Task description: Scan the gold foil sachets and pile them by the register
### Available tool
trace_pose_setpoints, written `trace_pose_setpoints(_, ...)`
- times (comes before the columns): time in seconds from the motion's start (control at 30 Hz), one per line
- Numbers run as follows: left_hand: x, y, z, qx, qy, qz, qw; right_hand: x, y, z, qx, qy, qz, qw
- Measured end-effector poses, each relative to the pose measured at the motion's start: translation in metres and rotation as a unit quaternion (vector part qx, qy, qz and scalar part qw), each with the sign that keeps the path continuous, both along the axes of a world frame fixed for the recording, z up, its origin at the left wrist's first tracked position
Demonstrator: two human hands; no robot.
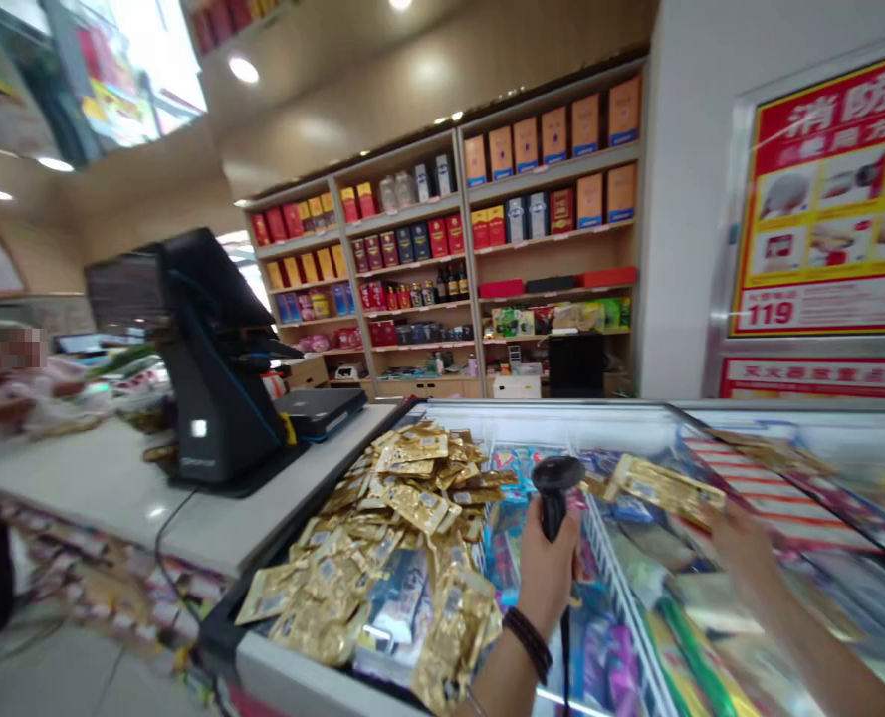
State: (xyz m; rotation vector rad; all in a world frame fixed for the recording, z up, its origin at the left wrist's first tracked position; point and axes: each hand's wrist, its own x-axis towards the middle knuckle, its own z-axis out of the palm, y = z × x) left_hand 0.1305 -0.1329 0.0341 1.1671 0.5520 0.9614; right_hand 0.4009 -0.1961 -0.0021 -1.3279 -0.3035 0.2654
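My left hand [551,558], with a dark beaded bracelet at the wrist, is wrapped round the handle of a black handheld barcode scanner [557,476]. Its head points away from me, over a freezer chest. Farther right, the fingers of my right hand [737,533] pinch one end of a gold foil packet [662,484], raised above the freezer's contents. A large heap of similar gold packets [412,503] lies left of the scanner, at the freezer's left end. Among them sits a clear-and-blue package [397,612].
A white wire divider [617,578] separates colourful frozen packs inside the freezer [323,687]. On the counter [113,478] at left stands a black checkout terminal [218,368] with a trailing cable. Another person [9,373] is beyond it. Shelves of boxes [442,239] line the back wall.
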Motion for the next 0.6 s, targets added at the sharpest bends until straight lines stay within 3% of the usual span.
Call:
trace_pose_setpoints(0.13, -0.05, 0.027, 0.015, 0.021, -0.001, 0.085, 0.996, -0.028, 0.05, -0.007, 0.024, 0.03, 0.072, 0.997)
trace_pose_setpoints(0.23, -0.1, 0.046, 0.025, 0.036, 0.002, 0.143, 0.989, -0.067, 0.095, 0.002, 0.048, 0.047, 0.138, 0.988)
trace_pose_setpoints(0.43, -0.188, 0.072, 0.027, 0.032, 0.019, 0.266, 0.963, -0.163, 0.182, 0.053, 0.047, 0.047, 0.274, 0.959)
trace_pose_setpoints(0.6, -0.218, 0.075, 0.026, 0.034, 0.011, 0.311, 0.95, -0.231, 0.233, 0.092, 0.055, 0.0, 0.376, 0.925)
